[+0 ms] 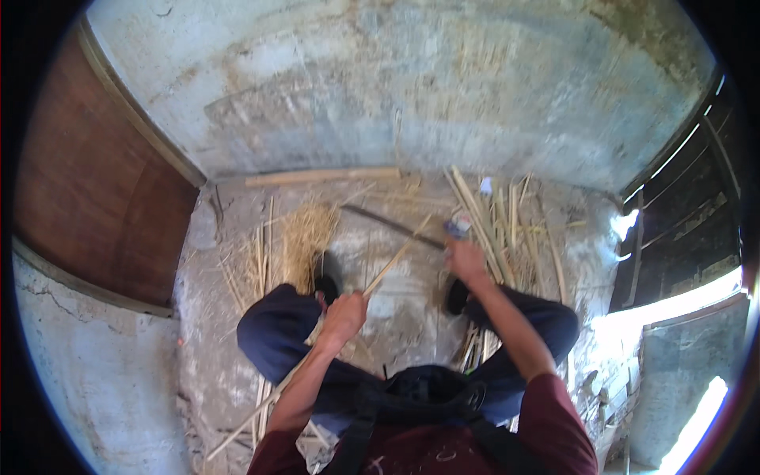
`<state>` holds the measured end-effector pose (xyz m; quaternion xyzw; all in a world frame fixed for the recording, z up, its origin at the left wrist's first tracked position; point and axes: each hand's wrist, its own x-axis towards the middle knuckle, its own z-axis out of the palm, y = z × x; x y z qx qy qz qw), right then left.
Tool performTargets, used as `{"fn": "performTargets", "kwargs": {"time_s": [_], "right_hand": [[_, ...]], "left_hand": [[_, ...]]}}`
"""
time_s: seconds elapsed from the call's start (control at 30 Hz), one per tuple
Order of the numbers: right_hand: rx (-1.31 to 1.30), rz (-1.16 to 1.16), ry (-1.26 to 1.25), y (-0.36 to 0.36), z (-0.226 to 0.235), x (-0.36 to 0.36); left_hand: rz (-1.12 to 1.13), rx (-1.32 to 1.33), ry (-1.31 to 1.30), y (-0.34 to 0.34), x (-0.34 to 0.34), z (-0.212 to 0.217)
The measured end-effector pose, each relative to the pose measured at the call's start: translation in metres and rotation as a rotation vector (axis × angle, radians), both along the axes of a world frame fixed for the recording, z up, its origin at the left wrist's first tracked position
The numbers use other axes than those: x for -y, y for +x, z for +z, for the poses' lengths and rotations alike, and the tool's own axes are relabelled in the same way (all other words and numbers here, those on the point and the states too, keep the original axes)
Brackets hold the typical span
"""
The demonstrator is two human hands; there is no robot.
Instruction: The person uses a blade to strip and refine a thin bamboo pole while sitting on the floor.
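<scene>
My left hand (pixel 343 317) is closed around a long pale bamboo strip (pixel 393 259) that slants from the lower left, past my left knee, up toward the middle of the floor. My right hand (pixel 465 259) is stretched forward and grips the handle of a long dark blade (pixel 384 222) lying across the concrete floor, its tip pointing left and away. The strip's upper end lies close to the blade. My knees in dark blue trousers frame both hands.
A pile of thin straw-like shavings (pixel 305 233) lies left of the blade. Several split bamboo sticks (pixel 487 218) lie to the right. A wooden batten (pixel 321 176) runs along the weathered wall. A brown door (pixel 95 182) stands left, a dark shuttered opening (pixel 689 206) right.
</scene>
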<state>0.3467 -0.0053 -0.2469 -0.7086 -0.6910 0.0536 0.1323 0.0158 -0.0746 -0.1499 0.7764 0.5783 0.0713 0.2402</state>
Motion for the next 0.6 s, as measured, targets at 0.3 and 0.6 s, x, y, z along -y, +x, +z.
{"fn": "performTargets", "kwargs": {"time_s": [0.3,0.6], "right_hand": [[-1.160,-0.075,-0.719,-0.030,-0.014,0.006],[-0.084,0.203,0.060,-0.058,0.038,0.023]], "left_hand": [[-0.046,0.178,-0.061,-0.007,-0.013,-0.008],[-0.059,0.316,-0.143,-0.013,-0.030,-0.003]]}}
